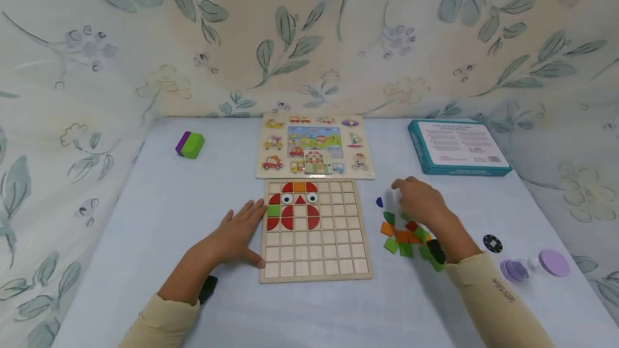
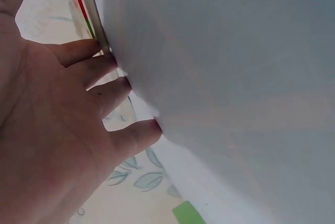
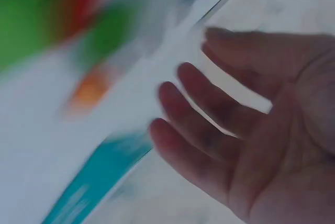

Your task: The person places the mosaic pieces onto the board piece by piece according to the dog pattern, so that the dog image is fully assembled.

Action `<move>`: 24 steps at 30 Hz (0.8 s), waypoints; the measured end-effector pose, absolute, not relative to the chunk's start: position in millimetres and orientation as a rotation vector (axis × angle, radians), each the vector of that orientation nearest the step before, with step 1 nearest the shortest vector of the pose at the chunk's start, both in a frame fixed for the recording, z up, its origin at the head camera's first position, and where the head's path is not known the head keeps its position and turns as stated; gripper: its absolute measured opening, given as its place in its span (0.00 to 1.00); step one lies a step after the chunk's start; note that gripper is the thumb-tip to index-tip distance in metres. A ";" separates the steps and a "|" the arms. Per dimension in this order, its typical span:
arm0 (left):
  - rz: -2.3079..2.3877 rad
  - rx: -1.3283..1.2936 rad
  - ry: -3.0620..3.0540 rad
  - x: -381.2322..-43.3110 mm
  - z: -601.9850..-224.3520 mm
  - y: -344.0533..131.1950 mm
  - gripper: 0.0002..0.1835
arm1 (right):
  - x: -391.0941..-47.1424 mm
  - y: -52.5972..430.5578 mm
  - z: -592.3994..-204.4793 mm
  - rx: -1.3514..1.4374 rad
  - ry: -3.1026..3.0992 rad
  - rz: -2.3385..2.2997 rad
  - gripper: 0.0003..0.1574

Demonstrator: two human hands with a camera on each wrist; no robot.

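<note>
My left hand lies spread on the table, its fingertips and thumb at the left edge of a wooden grid board. In the left wrist view its fingers are nearly straight and hold nothing. Red quarter-round tiles, a green square tile, an orange tile and two eye tiles fill cells at the board's upper left. My right hand hovers above a scatter of loose coloured tiles, its loosely bent fingers holding nothing in the right wrist view.
Behind the board lies a picture puzzle with a small pattern card on it. A teal box sits at the back right, and green and purple blocks at the back left. A black disc and purple-topped item lie at right.
</note>
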State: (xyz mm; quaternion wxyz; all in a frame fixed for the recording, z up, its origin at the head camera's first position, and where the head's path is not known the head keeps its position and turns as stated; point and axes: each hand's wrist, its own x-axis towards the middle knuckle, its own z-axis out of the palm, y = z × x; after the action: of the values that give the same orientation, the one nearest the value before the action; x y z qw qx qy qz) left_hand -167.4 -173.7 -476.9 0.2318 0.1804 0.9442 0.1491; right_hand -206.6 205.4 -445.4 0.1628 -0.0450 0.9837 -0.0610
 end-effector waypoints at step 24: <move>0.362 0.455 2.598 -166.0 -481.2 -172.0 0.65 | -196.3 76.1 -455.7 -0.690 2.651 -0.802 0.04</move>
State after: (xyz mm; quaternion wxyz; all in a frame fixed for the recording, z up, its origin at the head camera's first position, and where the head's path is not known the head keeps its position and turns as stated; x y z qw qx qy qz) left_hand -166.0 -172.0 -481.2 0.2376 0.1660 0.9479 0.1320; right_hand -196.3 76.1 -455.7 0.1431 -0.2393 0.9192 -0.2782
